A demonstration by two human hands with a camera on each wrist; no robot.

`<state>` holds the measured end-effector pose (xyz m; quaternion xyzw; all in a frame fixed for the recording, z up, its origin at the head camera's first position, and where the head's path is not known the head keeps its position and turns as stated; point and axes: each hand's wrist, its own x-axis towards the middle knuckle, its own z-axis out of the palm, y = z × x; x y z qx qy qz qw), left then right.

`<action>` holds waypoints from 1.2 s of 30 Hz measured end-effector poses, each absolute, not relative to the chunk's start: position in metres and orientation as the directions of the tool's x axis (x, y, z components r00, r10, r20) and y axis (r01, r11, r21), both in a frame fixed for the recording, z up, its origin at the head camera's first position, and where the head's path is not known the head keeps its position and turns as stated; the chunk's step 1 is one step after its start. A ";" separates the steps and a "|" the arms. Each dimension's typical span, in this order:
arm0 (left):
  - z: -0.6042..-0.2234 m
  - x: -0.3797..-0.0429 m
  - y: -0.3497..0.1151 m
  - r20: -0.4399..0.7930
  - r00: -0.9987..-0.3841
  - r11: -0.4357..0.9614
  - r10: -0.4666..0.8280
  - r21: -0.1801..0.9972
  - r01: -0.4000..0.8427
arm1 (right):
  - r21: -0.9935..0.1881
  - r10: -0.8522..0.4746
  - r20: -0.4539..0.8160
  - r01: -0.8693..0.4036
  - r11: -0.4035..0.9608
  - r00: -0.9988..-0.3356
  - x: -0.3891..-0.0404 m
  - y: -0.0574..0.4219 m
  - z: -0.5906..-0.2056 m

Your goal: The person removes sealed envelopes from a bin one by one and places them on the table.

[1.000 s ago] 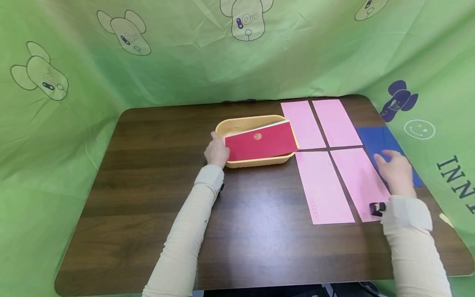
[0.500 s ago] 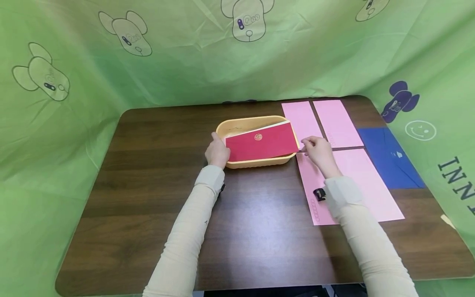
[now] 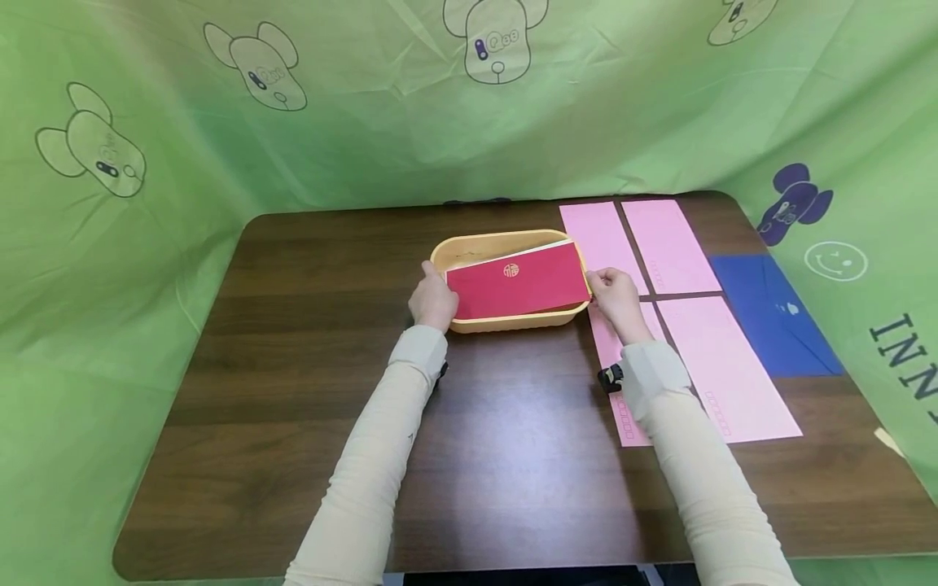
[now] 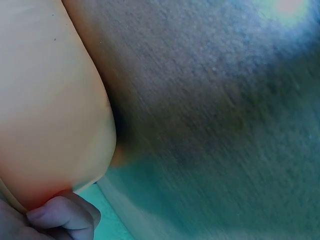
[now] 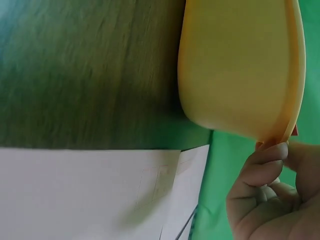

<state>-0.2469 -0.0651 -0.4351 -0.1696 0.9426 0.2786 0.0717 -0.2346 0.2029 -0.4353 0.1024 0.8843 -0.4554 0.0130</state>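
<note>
Gripping the yellow basket (image 3: 522, 324) at both ends, I curl my left hand (image 3: 433, 303) over its left rim and pinch the right rim with my right hand (image 3: 617, 299). It sits on the counter (image 3: 315, 342) directly between them, long axis running left to right, neither hand clearly nearer. Inside, a red envelope (image 3: 528, 289) bears a round gold emblem (image 3: 510, 270). Right of the basket, pink envelopes (image 3: 725, 358) show small printed boxes, beside a blue envelope (image 3: 777, 325). Sideways letters on the green cloth (image 3: 366, 146) read "INN".
</note>
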 end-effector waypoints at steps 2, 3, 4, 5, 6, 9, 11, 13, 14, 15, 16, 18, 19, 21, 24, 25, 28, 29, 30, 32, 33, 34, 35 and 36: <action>-0.434 -0.247 -0.065 -0.237 -0.930 0.788 -0.280 0.497 -0.364 | -0.795 0.169 -0.122 0.198 0.573 -0.978 -0.236 0.202 -0.436; -0.434 -0.247 -0.066 -0.241 -0.929 0.788 -0.281 0.495 -0.366 | -0.785 0.171 -0.119 0.198 0.587 -0.978 -0.237 0.201 -0.436; -0.434 -0.247 -0.066 -0.244 -0.928 0.789 -0.281 0.492 -0.368 | -0.772 0.173 -0.117 0.199 0.604 -0.978 -0.237 0.200 -0.436; -0.434 -0.248 -0.066 -0.246 -0.927 0.790 -0.282 0.488 -0.370 | -0.755 0.176 -0.111 0.198 0.625 -0.978 -0.238 0.198 -0.436; -0.434 -0.248 -0.066 -0.249 -0.926 0.792 -0.284 0.483 -0.373 | -0.739 0.178 -0.105 0.197 0.644 -0.978 -0.238 0.196 -0.436; -0.435 -0.249 -0.065 -0.253 -0.924 0.801 -0.287 0.465 -0.376 | -0.700 0.184 -0.074 0.183 0.690 -0.980 -0.237 0.191 -0.439; -0.436 -0.249 -0.065 -0.245 -0.923 0.808 -0.296 0.452 -0.379 | -0.688 0.182 -0.054 0.169 0.706 -0.982 -0.237 0.187 -0.442; -0.437 -0.249 -0.064 -0.228 -0.924 0.818 -0.308 0.433 -0.379 | -0.670 0.181 -0.023 0.150 0.727 -0.983 -0.236 0.185 -0.444; -0.438 -0.248 -0.064 -0.212 -0.925 0.825 -0.314 0.421 -0.377 | -0.660 0.180 -0.016 0.146 0.737 -0.984 -0.236 0.184 -0.445; -0.439 -0.248 -0.064 -0.193 -0.929 0.836 -0.316 0.406 -0.369 | -0.649 0.179 -0.011 0.143 0.747 -0.984 -0.236 0.183 -0.445; -0.440 -0.247 -0.064 -0.168 -0.935 0.847 -0.312 0.396 -0.354 | -0.641 0.178 -0.010 0.143 0.754 -0.984 -0.236 0.183 -0.447; -0.442 -0.247 -0.066 -0.095 -0.959 0.888 -0.268 0.361 -0.284 | -0.623 0.178 -0.004 0.142 0.770 -0.984 -0.235 0.182 -0.448; -0.442 -0.248 -0.066 -0.054 -0.973 0.913 -0.222 0.338 -0.227 | -0.618 0.179 -0.006 0.144 0.773 -0.984 -0.235 0.182 -0.448; -0.443 -0.249 -0.068 0.005 -0.996 0.958 -0.089 0.273 -0.084 | -0.612 0.182 -0.002 0.145 0.778 -0.983 -0.234 0.182 -0.447; -0.443 -0.253 -0.069 0.006 -0.993 0.982 0.114 0.154 0.114 | -0.613 0.182 0.005 0.141 0.777 -0.983 -0.234 0.182 -0.445; -0.442 -0.255 -0.070 -0.023 -0.986 0.979 0.164 0.126 0.160 | -0.613 0.182 0.007 0.139 0.778 -0.983 -0.233 0.182 -0.445; -0.440 -0.257 -0.069 -0.131 -0.960 0.969 0.247 0.059 0.241 | -0.614 0.185 0.004 0.144 0.776 -0.983 -0.232 0.182 -0.443; -0.439 -0.258 -0.068 -0.164 -0.951 0.965 0.262 0.035 0.260 | -0.613 0.188 0.002 0.147 0.776 -0.982 -0.232 0.183 -0.443; -0.438 -0.258 -0.067 -0.193 -0.942 0.961 0.275 0.014 0.277 | -0.612 0.189 0.001 0.149 0.777 -0.982 -0.231 0.183 -0.443; -0.436 -0.259 -0.066 -0.236 -0.927 0.951 0.293 -0.032 0.309 | -0.609 0.192 0.001 0.152 0.778 -0.981 -0.231 0.184 -0.442; -0.434 -0.259 -0.065 -0.251 -0.921 0.946 0.298 -0.051 0.320 | -0.609 0.193 0.002 0.152 0.778 -0.981 -0.230 0.185 -0.442; -0.433 -0.259 -0.064 -0.263 -0.916 0.941 0.302 -0.071 0.330 | -0.609 0.192 0.004 0.150 0.779 -0.981 -0.230 0.185 -0.441; -0.432 -0.259 -0.063 -0.273 -0.912 0.937 0.306 -0.085 0.339 | -0.609 0.193 0.005 0.150 0.779 -0.981 -0.230 0.185 -0.441; -0.430 -0.260 -0.062 -0.277 -0.910 0.935 0.308 -0.090 0.344 | -0.609 0.193 0.008 0.148 0.779 -0.981 -0.230 0.186 -0.440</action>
